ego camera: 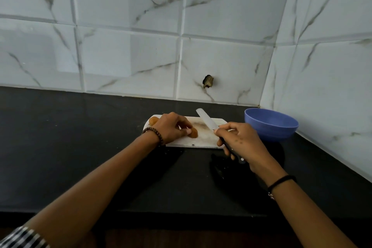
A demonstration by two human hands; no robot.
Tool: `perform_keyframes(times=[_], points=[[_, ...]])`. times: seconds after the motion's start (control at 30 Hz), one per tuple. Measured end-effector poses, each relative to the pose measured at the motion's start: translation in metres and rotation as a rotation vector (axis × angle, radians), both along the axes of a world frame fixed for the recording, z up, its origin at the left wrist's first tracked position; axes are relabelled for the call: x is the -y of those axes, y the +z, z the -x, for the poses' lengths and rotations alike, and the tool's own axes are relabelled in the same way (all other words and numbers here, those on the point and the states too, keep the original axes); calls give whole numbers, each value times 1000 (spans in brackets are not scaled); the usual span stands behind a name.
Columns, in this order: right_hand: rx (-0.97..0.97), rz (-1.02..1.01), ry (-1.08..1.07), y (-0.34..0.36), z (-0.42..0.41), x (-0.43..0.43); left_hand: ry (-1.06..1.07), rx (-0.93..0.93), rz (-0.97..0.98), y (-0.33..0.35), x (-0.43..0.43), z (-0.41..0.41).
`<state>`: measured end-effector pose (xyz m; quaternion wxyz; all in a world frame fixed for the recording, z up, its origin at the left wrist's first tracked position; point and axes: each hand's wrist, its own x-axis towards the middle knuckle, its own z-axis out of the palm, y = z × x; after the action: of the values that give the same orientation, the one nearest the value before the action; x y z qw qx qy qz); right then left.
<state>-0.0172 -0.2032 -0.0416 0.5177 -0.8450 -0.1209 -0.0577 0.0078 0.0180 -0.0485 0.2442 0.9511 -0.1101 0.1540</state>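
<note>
Two-handed slicing setup. Orange-brown root piece lying lengthwise on left half of cutting board, pinned under left hand, fingers curled over it. Probably firm, light and roundish, so prone to roll; best pinned from above near the cut end, fingertips tucked. Right hand wrapped round knife handle at board's near-right corner, blade slanting across board's right half, apart from piece. Just right of board, blue bowl.

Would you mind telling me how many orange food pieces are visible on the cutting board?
2: the left piece at the cutting board end, the right piece held by the left hand. That hand hides the gap, so they may be one item.
</note>
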Motion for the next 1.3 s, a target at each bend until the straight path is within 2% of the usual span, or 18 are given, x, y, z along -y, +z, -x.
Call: perform_keyframes(times=[0.5,0.77,0.93,1.17,1.3], points=[[20,177,81,-3,8,-3,13,27,208,-9,7,-2],[49,214,81,-1,12,-7,30,28,187,-9,9,-2],[179,370,53,-1,19,-14,28,43,183,-12,8,-5],[246,649,-37,8,-2,-33,31,60,185,-13,8,-7],[293,733,-37,10,-7,-47,31,71,176,-14,9,-7]])
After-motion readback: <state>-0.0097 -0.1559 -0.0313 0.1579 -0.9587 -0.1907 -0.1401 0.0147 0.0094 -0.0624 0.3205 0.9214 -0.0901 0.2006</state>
